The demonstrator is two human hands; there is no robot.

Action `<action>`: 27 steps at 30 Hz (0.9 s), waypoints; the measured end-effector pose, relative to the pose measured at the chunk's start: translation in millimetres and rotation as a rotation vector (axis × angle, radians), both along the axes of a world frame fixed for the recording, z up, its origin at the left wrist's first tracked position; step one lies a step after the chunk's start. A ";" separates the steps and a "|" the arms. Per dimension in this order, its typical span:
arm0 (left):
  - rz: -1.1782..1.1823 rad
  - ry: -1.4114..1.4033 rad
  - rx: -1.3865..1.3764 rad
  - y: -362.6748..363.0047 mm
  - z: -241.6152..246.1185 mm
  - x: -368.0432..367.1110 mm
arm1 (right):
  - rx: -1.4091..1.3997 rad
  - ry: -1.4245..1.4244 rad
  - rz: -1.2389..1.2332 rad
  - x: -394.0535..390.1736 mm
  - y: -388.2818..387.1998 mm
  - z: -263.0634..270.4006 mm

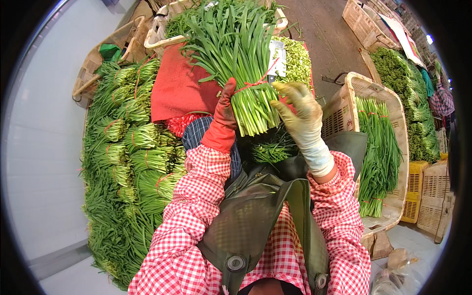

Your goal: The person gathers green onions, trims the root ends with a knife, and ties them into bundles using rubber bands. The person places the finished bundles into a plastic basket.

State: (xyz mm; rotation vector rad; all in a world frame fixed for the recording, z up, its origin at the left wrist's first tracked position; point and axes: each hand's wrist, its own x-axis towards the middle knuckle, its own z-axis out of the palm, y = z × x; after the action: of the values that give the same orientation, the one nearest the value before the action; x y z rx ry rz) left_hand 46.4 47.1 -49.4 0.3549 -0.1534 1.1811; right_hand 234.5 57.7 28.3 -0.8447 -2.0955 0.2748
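Observation:
Before me a thick bunch of garlic chives (254,107) is tied with a thin red band (250,85), its cut pale ends pointing towards me. My left hand (225,114), in a red rubber glove, holds the bunch from its left side. At the right of the stems is my right hand (300,112), in a yellowed white glove, its fingers apart and close to the band. A cleaver (278,59) with a dark handle lies just behind, beside chopped stem ends (298,61). A red cloth (180,86) covers the work surface under the leaves.
Tied chive bunches (143,138) are piled high on my left. A white plastic crate (400,155) on my right holds more bunches (376,147). Another crate (156,40) stands beyond the cloth. Farther right are a yellow crate (415,191), stacked greens (409,103) and another person (441,99).

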 end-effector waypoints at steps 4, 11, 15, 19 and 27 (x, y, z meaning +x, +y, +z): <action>-0.017 0.028 -0.057 2.7 -2.5 -0.5 | 0.171 -0.231 -0.011 -18.1 -0.8 -11.1; 0.187 0.206 -0.148 3.0 -3.4 -1.5 | -0.088 -0.108 0.043 -16.9 -2.0 -0.8; 0.072 0.054 -0.067 1.2 -0.9 -3.2 | -1.190 0.243 0.752 33.5 -19.9 40.6; 0.047 0.042 -0.034 1.4 -1.0 -2.7 | -0.857 0.003 0.161 45.6 -23.5 19.5; -0.045 -0.093 -0.009 -0.2 -2.1 -2.1 | -0.792 0.249 0.131 -2.7 2.2 -5.6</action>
State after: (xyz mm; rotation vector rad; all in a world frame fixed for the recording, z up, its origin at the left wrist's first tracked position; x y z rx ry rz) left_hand 44.4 46.9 -51.6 0.2872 -0.2353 1.1542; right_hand 231.8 60.0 22.7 -1.0435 -1.7941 1.2682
